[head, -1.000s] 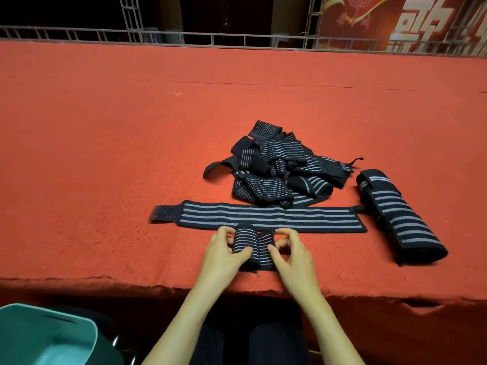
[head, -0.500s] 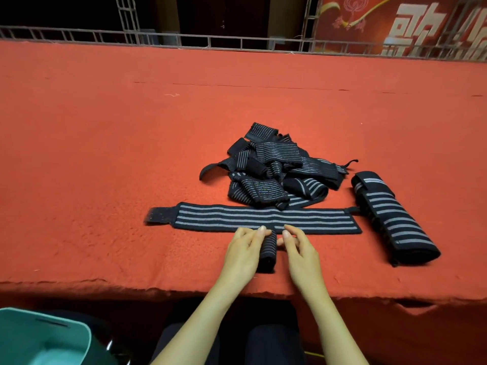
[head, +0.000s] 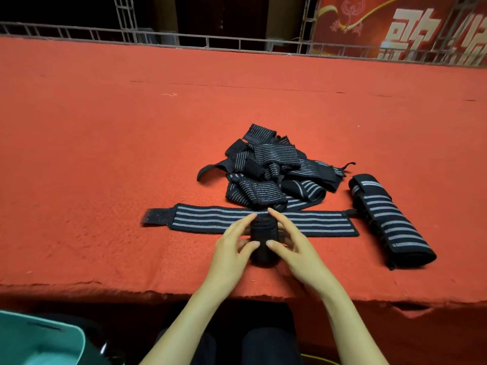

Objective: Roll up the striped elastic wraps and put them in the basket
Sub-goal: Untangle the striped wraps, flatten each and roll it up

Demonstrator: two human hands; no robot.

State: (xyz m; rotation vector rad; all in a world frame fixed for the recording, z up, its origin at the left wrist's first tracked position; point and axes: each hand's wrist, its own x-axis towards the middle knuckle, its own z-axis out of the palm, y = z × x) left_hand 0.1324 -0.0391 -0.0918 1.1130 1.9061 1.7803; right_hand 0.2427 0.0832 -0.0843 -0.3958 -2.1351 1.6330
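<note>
Your left hand [head: 232,250] and right hand [head: 293,250] pinch the rolled wrap [head: 263,233] from either side, touching the flat wrap's [head: 205,219] near edge; the loose pile [head: 271,167] lies just beyond that flat wrap.

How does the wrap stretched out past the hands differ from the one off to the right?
The stretched wrap lies unrolled and flat, running left to right; the right-hand wrap is wound into a thick bundle, lying slantwise. The stretched wrap shows a plain black tab at its left end; the right-hand wrap has a flap over its far end. Both are black with pale stripes, on the red cover.
</note>
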